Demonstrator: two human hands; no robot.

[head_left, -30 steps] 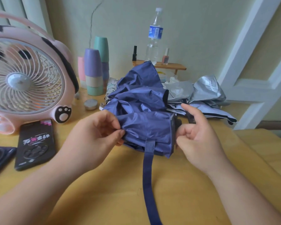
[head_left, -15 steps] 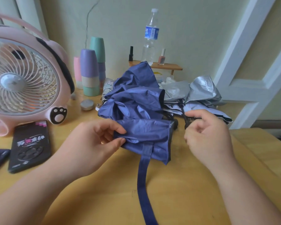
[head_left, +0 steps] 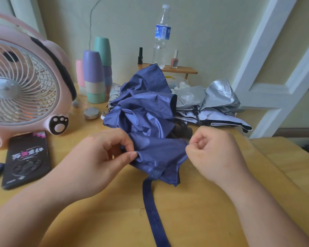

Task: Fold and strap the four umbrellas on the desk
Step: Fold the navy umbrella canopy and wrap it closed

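Currently pleating blue umbrella (head_left: 146, 118), pinching its edges with left hand (head_left: 96, 157) and right hand (head_left: 216, 154); next, roll tight, wrap strap (head_left: 153, 216).

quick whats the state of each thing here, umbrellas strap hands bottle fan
blue umbrella, crumpled, not folded
strap, loose, lying on the desk
silver umbrella, collapsed, loose heap
left hand, pinches the blue umbrella's cloth
right hand, curled, pinches its right edge
water bottle, upright, capped
fan, cannot tell if running
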